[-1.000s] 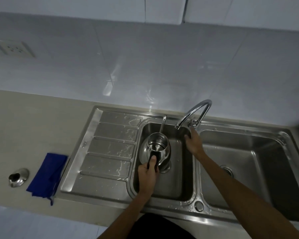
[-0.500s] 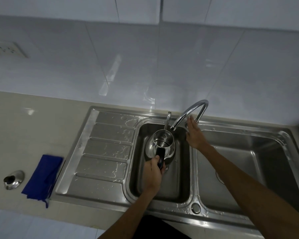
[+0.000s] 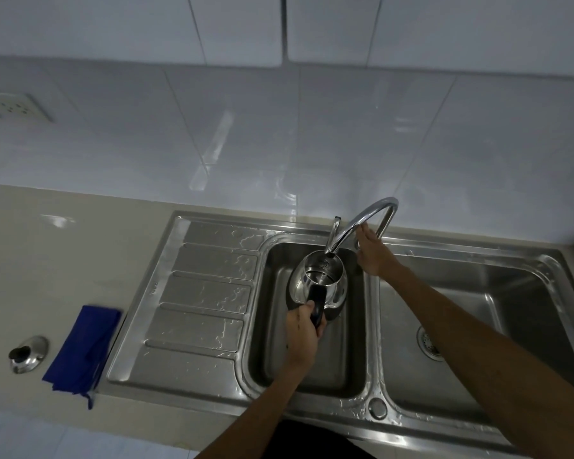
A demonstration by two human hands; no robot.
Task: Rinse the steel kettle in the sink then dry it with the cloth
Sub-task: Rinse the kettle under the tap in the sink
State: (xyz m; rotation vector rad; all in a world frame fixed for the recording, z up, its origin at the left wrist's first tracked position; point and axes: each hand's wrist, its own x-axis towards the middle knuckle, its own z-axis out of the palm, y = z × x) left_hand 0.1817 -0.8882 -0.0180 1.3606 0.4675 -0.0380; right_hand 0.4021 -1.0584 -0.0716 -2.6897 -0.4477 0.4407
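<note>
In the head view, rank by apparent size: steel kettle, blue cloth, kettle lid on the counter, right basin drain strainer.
1. blue cloth
2. steel kettle, close behind the cloth
3. kettle lid
4. drain strainer, partly hidden by the right forearm, so its place after the lid is unsure

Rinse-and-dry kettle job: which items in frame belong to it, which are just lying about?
In use:
- steel kettle, held by its black handle in the left hand, in the left basin of the sink
- tap, spout over the kettle mouth, right hand at it
- blue cloth on the counter, for drying

Lying about:
- steel lid beside the cloth
- wall socket
</note>
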